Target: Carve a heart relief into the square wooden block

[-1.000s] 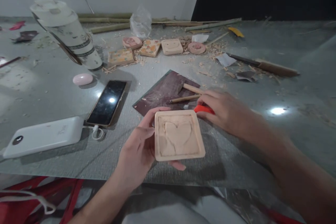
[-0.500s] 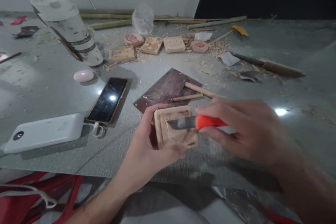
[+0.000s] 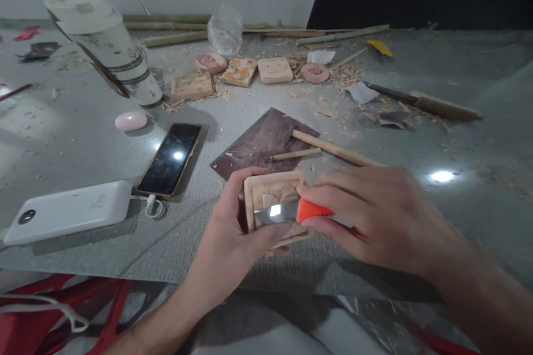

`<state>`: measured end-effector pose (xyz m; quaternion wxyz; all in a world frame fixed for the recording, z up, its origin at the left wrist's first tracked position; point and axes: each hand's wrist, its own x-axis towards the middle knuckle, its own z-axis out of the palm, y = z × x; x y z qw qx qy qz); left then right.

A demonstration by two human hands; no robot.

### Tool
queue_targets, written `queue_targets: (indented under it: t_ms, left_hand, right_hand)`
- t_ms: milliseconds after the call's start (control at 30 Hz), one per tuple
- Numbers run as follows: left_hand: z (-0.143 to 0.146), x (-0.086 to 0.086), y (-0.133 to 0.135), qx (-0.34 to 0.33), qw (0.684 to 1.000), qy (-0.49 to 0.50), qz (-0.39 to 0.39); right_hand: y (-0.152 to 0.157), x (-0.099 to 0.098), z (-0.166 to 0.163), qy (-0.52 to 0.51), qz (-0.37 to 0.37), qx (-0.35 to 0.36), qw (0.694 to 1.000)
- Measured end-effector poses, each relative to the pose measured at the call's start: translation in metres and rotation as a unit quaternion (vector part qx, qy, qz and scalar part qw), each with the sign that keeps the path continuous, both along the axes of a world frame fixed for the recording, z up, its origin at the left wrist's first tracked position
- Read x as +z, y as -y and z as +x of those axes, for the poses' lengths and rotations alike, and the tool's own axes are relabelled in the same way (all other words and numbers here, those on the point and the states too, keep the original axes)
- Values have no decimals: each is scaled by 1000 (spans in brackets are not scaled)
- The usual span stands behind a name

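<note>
Knife handle (image 3: 315, 209) mostly inside right hand (image 3: 375, 219); wooden block (image 3: 270, 189) half behind the blade (image 3: 275, 213).

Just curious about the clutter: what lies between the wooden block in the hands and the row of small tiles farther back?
Head view: between wooden block and tiles, a dark brown sheet with two wooden sticks, then shavings.

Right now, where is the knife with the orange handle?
In the head view it is low at centre: the right hand holds the knife, its blade across the carved wooden block in the left hand.
</note>
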<state>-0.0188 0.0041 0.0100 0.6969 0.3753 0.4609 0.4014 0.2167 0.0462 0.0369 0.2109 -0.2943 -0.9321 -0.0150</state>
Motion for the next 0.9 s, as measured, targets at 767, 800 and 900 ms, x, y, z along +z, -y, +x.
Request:
queue_targets:
  t_ms: [767, 800, 900]
  left_hand:
    - [3, -4, 1, 16, 1000, -10, 4]
    - [3, -4, 2, 16, 1000, -2, 3]
    - [2, -4, 3, 19, 1000, 11, 0]
  right_hand:
    - [2, 3, -1, 9, 13, -4, 1000]
    - [3, 3, -1, 11, 14, -8, 1000]
    - [5, 4, -2, 16, 21, -16, 1000]
